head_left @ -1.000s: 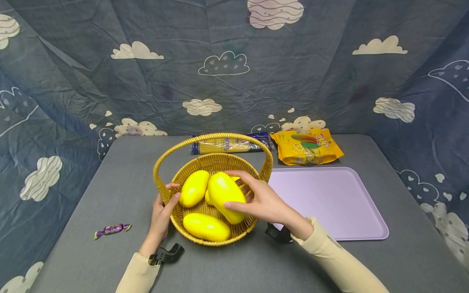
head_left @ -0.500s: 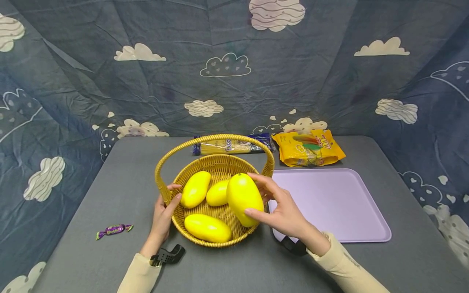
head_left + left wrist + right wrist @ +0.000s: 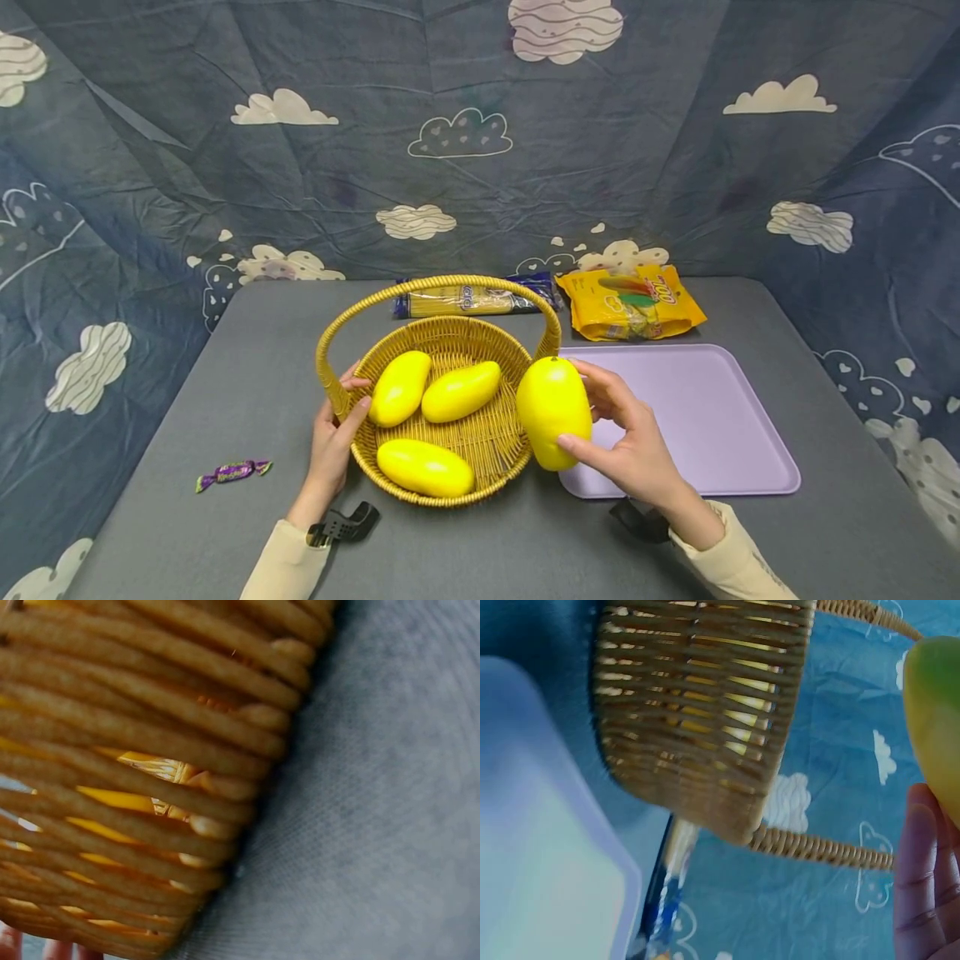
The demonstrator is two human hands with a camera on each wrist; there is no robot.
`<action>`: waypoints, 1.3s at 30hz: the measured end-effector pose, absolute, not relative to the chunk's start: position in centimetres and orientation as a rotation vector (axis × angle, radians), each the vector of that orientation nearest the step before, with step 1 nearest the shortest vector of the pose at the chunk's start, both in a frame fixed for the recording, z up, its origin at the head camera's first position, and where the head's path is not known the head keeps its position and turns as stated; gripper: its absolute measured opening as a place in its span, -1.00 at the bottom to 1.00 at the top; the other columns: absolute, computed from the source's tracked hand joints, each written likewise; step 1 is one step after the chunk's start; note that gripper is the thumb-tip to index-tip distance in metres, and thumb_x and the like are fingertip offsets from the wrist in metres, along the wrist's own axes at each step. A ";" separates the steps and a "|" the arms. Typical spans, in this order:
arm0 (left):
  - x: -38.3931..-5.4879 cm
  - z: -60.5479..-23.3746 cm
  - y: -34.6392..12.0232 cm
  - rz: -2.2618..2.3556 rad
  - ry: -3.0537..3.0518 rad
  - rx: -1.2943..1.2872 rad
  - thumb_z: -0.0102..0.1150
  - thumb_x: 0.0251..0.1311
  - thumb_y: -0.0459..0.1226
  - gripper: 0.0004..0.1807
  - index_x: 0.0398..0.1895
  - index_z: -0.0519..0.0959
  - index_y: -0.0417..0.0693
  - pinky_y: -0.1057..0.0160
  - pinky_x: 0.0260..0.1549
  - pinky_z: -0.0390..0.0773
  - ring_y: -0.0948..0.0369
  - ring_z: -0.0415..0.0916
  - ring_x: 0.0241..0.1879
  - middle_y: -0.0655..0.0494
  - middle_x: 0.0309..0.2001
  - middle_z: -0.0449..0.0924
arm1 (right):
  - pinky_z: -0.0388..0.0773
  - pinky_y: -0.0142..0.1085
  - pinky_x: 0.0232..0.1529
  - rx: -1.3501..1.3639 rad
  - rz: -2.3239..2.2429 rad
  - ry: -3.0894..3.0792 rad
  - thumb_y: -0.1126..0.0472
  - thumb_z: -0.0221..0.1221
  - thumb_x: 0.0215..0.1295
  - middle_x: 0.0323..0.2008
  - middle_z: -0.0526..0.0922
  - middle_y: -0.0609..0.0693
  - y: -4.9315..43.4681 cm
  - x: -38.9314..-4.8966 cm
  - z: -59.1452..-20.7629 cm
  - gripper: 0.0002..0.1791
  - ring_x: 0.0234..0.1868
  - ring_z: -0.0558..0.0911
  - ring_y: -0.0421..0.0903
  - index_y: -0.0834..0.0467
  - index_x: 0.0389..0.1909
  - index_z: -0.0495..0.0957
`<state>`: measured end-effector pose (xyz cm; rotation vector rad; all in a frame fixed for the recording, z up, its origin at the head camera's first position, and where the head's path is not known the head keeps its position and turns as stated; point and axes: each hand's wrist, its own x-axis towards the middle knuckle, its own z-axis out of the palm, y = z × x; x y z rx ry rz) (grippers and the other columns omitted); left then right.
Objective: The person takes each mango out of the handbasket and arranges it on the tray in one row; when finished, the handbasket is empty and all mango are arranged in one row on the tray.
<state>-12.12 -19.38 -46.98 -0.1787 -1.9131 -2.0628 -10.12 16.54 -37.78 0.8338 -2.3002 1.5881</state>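
In the head view a yellow mango [image 3: 555,412] is held up by my right hand [image 3: 630,437], thumb on its near side and fingers behind. It is over the basket's right rim, beside the tray's left edge. My left hand [image 3: 333,442] grips the left rim of the wicker basket [image 3: 442,502] near the handle's base. Inside lie three more mangoes: one at the left [image 3: 401,388], one in the middle [image 3: 461,392] and one at the front [image 3: 425,468]. The left wrist view is filled by the basket's woven wall [image 3: 135,750], with fingertips at the lower left corner.
A lilac tray [image 3: 697,417] lies right of the basket. Behind stand a pasta packet [image 3: 472,298] and a yellow bag [image 3: 633,304] with a mango picture. A purple wrapped candy [image 3: 233,472] lies at the left. The basket's handle [image 3: 442,283] arches overhead.
My right hand has carried the mango rightward from over the basket's middle to past its right rim, uncovering the middle mango. The left hand has stayed on the basket.
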 end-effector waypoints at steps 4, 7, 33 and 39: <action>-12.2 -46.8 -19.4 -2.043 -1.877 -0.233 0.02 0.28 -0.49 -0.72 0.04 0.40 -0.47 0.30 0.21 0.14 0.06 0.10 0.34 -0.10 0.36 0.22 | 0.51 -0.38 -0.23 0.775 1.617 -2.246 0.58 0.34 -0.16 0.00 0.57 0.00 17.8 -9.7 -38.2 -0.12 -0.11 0.56 -0.13 0.24 0.30 0.30; -12.3 -46.8 -19.4 -2.024 -1.855 -0.261 0.03 0.26 -0.53 -0.72 0.02 0.40 -0.50 0.30 0.19 0.17 0.05 0.13 0.33 -0.17 0.33 0.24 | 0.49 -0.42 -0.18 0.724 1.659 -2.198 0.63 0.28 -0.14 -0.01 0.57 0.00 18.7 -9.6 -38.7 -0.15 -0.12 0.57 -0.15 0.30 0.30 0.28; -12.2 -47.1 -19.4 -2.004 -1.832 -0.238 0.06 0.20 -0.56 -0.71 0.00 0.41 -0.48 0.29 0.09 0.23 0.04 0.21 0.24 -0.20 0.24 0.32 | 0.46 -0.32 -0.21 0.082 1.714 -2.668 0.07 0.19 0.31 0.05 0.37 0.22 21.6 -12.8 -41.7 -0.26 -0.17 0.56 -0.09 0.06 0.43 0.07; -12.2 -47.0 -19.4 -2.009 -1.846 -0.239 0.05 0.21 -0.55 -0.71 0.01 0.40 -0.48 0.29 0.10 0.23 0.05 0.21 0.24 -0.19 0.24 0.32 | 0.44 -0.18 -0.25 -0.023 1.682 -2.806 -0.04 0.19 0.29 0.10 0.31 0.27 21.5 -13.2 -41.7 -0.20 -0.17 0.49 0.05 0.10 0.44 0.04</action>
